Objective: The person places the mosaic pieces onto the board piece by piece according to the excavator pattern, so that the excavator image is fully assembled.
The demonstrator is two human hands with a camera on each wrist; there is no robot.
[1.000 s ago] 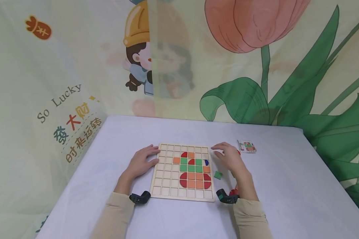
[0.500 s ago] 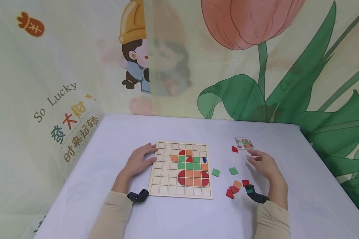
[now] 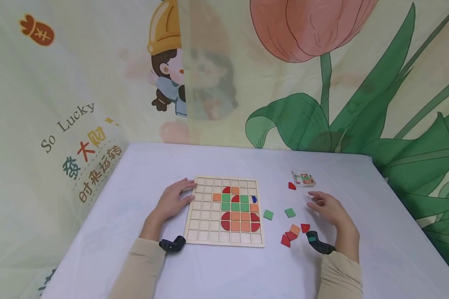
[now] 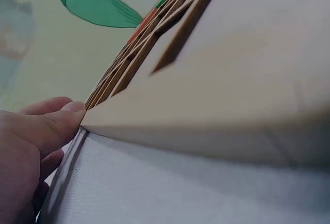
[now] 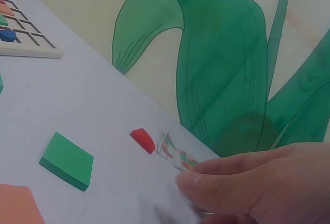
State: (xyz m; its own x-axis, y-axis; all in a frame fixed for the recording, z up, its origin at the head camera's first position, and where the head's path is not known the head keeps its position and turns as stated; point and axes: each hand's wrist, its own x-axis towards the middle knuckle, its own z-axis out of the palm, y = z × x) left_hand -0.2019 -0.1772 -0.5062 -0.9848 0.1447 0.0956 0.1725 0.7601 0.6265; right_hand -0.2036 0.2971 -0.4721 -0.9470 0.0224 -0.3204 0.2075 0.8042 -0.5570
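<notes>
A wooden grid board (image 3: 224, 244) lies on the white table, partly filled with red, orange and green pieces plus a blue half-round piece (image 3: 254, 199) near its right side. Against the board's left edge rests my left hand (image 3: 175, 201); the left wrist view shows its thumb (image 4: 72, 107) right at the frame. My right hand (image 3: 327, 207) hovers over the table right of the board, fingers loosely bent and holding nothing. Left of it lies a green square tile (image 3: 290, 212). Beyond its fingertips is a small picture card (image 3: 304, 179) with a coloured pattern.
A second green tile (image 3: 268, 214) lies beside the board's right edge. An orange tile (image 3: 294, 229) and several red rounded pieces (image 3: 285, 241) are grouped near the right wrist. Another red piece (image 3: 292, 186) sits by the card. A printed curtain (image 3: 217, 133) hangs behind the table.
My right hand has moved right, away from the board's upper right corner, uncovering loose pieces, then dropped slightly below the card. The left hand stays at the board's edge.
</notes>
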